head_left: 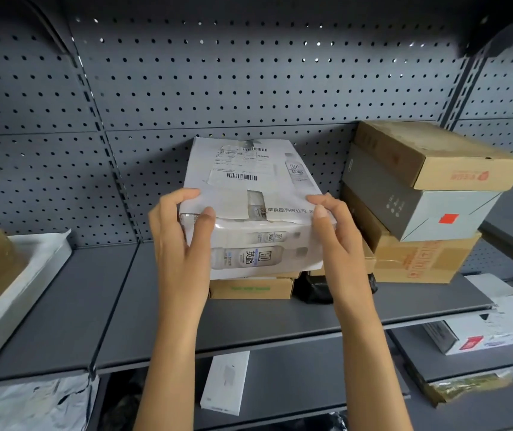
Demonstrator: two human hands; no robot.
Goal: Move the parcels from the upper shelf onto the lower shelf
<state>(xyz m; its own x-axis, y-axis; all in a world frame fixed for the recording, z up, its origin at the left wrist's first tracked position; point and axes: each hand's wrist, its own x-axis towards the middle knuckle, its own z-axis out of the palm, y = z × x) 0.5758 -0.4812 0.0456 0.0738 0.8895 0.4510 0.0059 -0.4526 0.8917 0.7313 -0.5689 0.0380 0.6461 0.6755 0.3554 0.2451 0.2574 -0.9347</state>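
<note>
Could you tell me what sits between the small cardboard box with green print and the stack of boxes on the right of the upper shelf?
A crumpled black plastic parcel lies there, seen in the head view.

I'm looking at a dark grey pegboard back panel [249,73] filling the upper half of the frame, dotted with rows of small holes. Slotted uprights [93,113] run down at left and at right. The grey metal shelf [93,306] crosses the middle; a darker overhang [497,23] shadows the upper right corner.
</note>
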